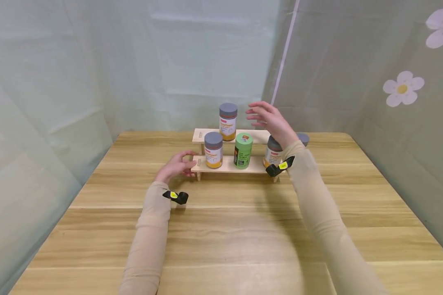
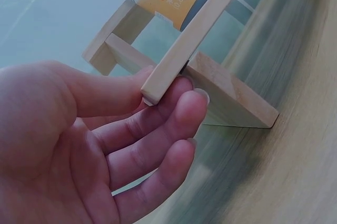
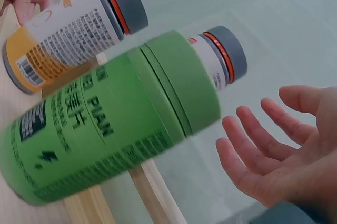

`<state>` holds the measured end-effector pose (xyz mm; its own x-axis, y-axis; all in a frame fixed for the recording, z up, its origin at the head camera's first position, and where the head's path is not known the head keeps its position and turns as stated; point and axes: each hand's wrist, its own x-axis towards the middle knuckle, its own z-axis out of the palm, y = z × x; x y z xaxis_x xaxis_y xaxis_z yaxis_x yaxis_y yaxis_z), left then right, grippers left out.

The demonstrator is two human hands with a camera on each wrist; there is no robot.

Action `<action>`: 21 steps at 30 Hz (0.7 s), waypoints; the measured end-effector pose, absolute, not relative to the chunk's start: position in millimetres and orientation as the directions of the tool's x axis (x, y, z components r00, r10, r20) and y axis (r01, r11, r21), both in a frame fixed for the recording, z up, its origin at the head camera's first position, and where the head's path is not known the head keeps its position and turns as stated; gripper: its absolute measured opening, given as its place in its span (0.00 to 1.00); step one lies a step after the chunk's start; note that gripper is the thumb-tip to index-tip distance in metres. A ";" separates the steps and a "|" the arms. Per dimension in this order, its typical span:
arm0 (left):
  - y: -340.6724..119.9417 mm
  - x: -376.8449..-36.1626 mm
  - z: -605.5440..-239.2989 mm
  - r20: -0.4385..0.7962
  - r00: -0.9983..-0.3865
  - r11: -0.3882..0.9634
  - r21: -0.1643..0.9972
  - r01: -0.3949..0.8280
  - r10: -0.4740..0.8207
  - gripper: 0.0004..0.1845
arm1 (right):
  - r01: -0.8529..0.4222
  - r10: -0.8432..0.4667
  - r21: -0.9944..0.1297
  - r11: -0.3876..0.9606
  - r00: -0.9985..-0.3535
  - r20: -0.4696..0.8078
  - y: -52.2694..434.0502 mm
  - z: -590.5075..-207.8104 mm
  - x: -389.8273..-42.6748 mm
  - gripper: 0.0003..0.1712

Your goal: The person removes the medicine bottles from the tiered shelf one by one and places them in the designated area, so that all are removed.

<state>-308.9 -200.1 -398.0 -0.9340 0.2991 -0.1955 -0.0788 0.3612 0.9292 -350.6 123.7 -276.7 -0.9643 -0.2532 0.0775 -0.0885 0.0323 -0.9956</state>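
My left hand (image 1: 176, 165) pinches the left end of the lower board of a two-tier wooden rack (image 2: 181, 40), thumb above and fingers beneath. My right hand (image 1: 273, 122) is raised over the rack's upper tier, fingers spread and bent slightly, holding nothing. To its left, a grey-lidded supplement bottle (image 1: 228, 123) stands upright on the upper board. On the lower board stand another grey-lidded bottle (image 1: 213, 150), a green bottle (image 1: 243, 151) and, at the right, a third grey-lidded bottle (image 1: 271, 155), partly covered by my right wrist.
Another grey lid (image 1: 303, 138) shows behind my right forearm, its body hidden. The rack stands toward the back of a wood-grain table (image 1: 221, 237). Pale cloth (image 1: 214, 53) hangs behind and on both sides. Each wrist carries a small black camera (image 1: 177, 197).
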 end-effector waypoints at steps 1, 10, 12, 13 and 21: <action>-199.9 -308.8 -397.6 -0.194 -0.935 0.362 0.929 -0.078 0.297 0.26 | -0.088 -0.255 -0.996 0.034 -0.964 0.076 121.9 -277.6 -351.6 0.14; -198.1 -307.9 -399.7 -0.196 -0.930 0.368 0.927 -0.073 0.309 0.26 | -0.080 -0.295 -0.997 0.019 -0.953 0.071 108.9 -284.9 -357.1 0.18; -198.3 -307.8 -400.4 -0.189 -0.932 0.365 0.929 -0.067 0.310 0.26 | -0.085 -0.310 -0.996 0.027 -0.948 0.073 107.0 -285.5 -357.4 0.21; -198.6 -307.9 -400.5 -0.185 -0.932 0.367 0.928 -0.062 0.311 0.27 | -0.088 -0.316 -0.996 0.028 -0.946 0.075 105.8 -285.4 -357.5 0.22; -202.6 -308.3 -401.4 -0.186 -0.936 0.371 0.926 -0.065 0.299 0.26 | -0.096 -0.360 -0.994 0.060 -0.930 0.068 93.3 -281.4 -358.8 0.24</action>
<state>-308.3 -202.6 -401.4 -0.9361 0.2987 -0.1855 -0.0653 0.3707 0.9264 -358.8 93.3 -281.4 -0.9303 -0.3604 0.0677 -0.0957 0.0604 -0.9936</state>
